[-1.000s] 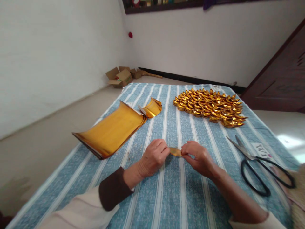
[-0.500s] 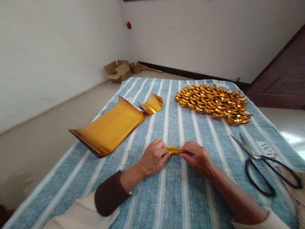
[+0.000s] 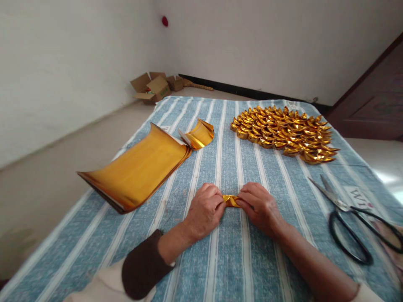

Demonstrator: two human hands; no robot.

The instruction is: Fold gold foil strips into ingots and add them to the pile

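Note:
A small folded strip of gold foil paper (image 3: 231,201) lies between my hands, low over the striped cloth. My left hand (image 3: 206,207) pinches its left end, fingers curled together. On the other end, the thumb and fingers of my right hand (image 3: 260,206) are closed. Both ends of the strip are hidden under the fingers. Ahead on the left rests a stack of gold foil sheets (image 3: 141,167), its corners curling up. A smaller curved stack of gold foil paper (image 3: 201,134) touches its far right corner. Many folded gold paper ingots (image 3: 280,132) stand packed together at the far right.
Black-handled scissors (image 3: 341,207) lie partly spread on the right of the table, near a printed label on the cloth. Blue and white striped cloth (image 3: 185,268) covers the table. An opened cardboard box (image 3: 153,88) sits on the floor beyond, by the wall.
The gold strip's visible middle has turned from flat to creased and slightly twisted. My hands stay close together on it. The view has shifted a little.

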